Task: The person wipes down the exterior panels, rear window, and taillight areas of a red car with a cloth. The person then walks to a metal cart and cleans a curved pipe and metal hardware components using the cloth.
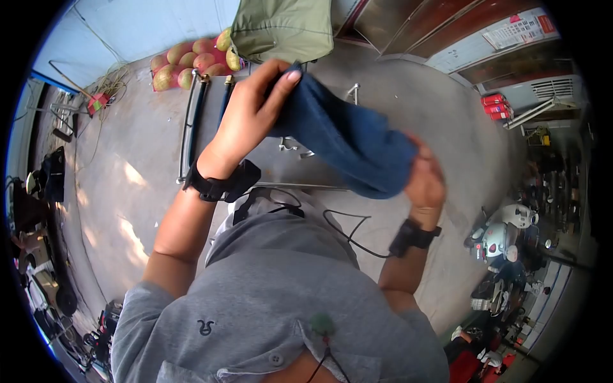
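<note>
A dark blue cloth (348, 137) is stretched slantwise between my two hands, creased along its length. My left hand (252, 105) is closed on its upper left end, thumb on top. At the lower right end my right hand (426, 175) grips the cloth, its fingers partly hidden and blurred. Beneath the cloth stands a low grey surface with a metal frame (189, 127). Small silvery metal fittings (287, 145) show on that surface, partly covered by the cloth. Black bands with boxy units sit on both my wrists.
Olive green fabric (281, 32) hangs just beyond the surface. Round yellow-red fruits (203, 62) in red netting lie by the wall. A black cable (348, 236) loops near my right forearm. Red canisters or packs (496, 106) and parked scooters (501, 241) stand to the right.
</note>
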Motion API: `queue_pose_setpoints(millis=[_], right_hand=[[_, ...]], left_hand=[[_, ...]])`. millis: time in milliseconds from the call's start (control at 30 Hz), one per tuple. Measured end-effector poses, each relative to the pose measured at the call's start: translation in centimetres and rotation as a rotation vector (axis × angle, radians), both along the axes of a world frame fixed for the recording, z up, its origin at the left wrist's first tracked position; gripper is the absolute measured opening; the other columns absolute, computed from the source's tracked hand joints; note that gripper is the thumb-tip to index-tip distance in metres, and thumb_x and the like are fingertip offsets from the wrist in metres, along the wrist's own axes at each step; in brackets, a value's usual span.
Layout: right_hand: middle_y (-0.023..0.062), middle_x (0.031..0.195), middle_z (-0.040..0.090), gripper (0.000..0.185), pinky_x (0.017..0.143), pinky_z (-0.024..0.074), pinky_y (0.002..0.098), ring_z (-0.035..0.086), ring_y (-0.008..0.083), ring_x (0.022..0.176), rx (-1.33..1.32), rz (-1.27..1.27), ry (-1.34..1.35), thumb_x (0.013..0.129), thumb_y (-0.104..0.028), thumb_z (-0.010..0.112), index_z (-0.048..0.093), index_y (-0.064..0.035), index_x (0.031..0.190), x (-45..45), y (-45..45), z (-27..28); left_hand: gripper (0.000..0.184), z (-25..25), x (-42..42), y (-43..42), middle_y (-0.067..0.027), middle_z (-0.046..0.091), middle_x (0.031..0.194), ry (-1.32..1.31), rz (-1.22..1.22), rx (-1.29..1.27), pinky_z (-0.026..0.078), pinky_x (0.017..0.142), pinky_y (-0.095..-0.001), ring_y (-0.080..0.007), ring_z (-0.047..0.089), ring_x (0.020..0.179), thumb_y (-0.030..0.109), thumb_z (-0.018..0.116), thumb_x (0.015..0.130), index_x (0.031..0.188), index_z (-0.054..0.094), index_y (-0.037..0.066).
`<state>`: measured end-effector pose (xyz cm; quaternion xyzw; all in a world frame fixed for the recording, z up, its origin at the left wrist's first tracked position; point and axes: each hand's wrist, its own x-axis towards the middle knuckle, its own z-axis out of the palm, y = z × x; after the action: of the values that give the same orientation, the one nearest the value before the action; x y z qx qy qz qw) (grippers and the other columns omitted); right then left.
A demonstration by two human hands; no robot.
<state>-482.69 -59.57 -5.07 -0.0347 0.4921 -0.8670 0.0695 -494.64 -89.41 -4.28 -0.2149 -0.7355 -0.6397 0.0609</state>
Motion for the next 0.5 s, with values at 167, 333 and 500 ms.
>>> queue_pose_setpoints(millis=[167, 333, 500], right_hand=[[0.0149, 0.127, 0.052, 0.053, 0.098, 0.0403, 0.0347, 0.052, 0.0248, 0.116, 0.342, -0.369, 0.106, 0.091, -0.018, 0.057, 0.038, 0.0065, 0.134, -0.7, 3.3, -3.2], [0.0141, 0.122, 0.054, 0.047, 0.094, 0.0422, 0.0344, 0.054, 0.0251, 0.110, 0.944, -0.375, 0.050, 0.090, -0.018, 0.058, 0.043, 0.0044, 0.128, -0.2, 4.2, -9.5], [0.0134, 0.116, 0.056, 0.041, 0.091, 0.0442, 0.0341, 0.056, 0.0255, 0.105, 1.217, -0.483, 0.097, 0.089, -0.017, 0.058, 0.047, 0.0022, 0.123, 0.9, 9.7, -9.6]], left_hand=[[0.026, 3.8, -2.1, 7.2, 0.0023, 0.057, 0.078, -0.065, -0.210, 0.177, 0.042, 0.066, -0.0203, -0.0023, 0.049, 0.074, 0.025, 0.056, 0.099, 0.101, 0.060, -0.001], [0.041, -6.8, -4.8, 10.7, -0.0175, 0.066, 0.096, -0.025, -0.059, -0.278, 0.051, 0.078, -0.0394, -0.0317, 0.065, 0.088, 0.038, 0.061, 0.092, 0.115, 0.056, 0.004], [0.042, -22.9, -1.5, 7.1, -0.0203, 0.067, 0.101, -0.335, -0.155, -1.037, 0.052, 0.082, -0.0442, -0.0375, 0.065, 0.096, 0.043, 0.060, 0.090, 0.108, 0.061, 0.006]])
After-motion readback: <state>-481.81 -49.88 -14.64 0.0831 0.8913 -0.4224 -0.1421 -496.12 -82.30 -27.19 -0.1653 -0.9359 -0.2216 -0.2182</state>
